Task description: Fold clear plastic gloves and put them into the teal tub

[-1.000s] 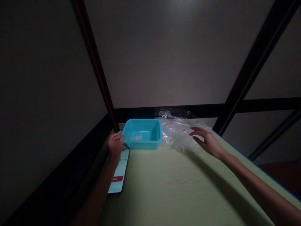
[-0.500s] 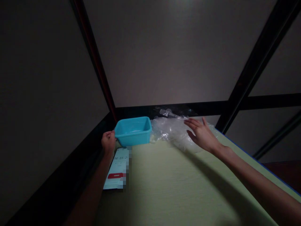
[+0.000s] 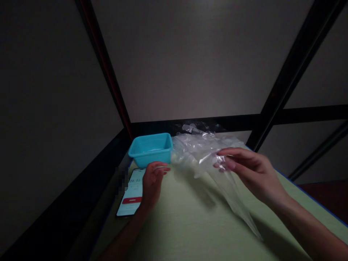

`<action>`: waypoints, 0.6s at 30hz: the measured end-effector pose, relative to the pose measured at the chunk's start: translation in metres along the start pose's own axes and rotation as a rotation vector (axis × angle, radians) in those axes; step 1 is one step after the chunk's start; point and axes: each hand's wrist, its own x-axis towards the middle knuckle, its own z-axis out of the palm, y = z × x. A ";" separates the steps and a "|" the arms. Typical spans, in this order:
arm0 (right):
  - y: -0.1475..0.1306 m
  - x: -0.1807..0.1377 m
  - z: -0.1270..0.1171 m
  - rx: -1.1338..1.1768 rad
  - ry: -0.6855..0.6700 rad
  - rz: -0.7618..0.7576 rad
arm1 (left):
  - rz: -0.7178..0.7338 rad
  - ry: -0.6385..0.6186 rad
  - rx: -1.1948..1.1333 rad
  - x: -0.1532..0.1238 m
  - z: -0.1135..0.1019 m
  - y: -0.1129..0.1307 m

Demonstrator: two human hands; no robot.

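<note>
The right hand (image 3: 255,175) pinches a thin, clear plastic film (image 3: 237,201) over the pale-green table (image 3: 179,228); the left hand (image 3: 152,185), near the light-blue rectangular plastic tub (image 3: 154,158), is half-curled—holding what, I cannot tell. A light pinch should limit creasing.

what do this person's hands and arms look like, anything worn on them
The ungloved left hand and ungloved right hand show no ring, watch or bracelet. The slim, bare left forearm and slim, bare right forearm show no sleeve within the frame; dim light hides finer detail.
</note>
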 end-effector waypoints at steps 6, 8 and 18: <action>0.063 0.002 0.016 0.286 -0.063 0.476 | -0.496 -0.168 -0.215 -0.018 0.017 -0.013; 0.078 -0.001 0.023 0.312 -0.085 0.539 | -0.511 -0.192 -0.194 -0.021 0.019 -0.018; 0.103 -0.015 0.020 0.048 -0.118 0.438 | 0.575 -0.252 0.479 -0.048 0.015 -0.012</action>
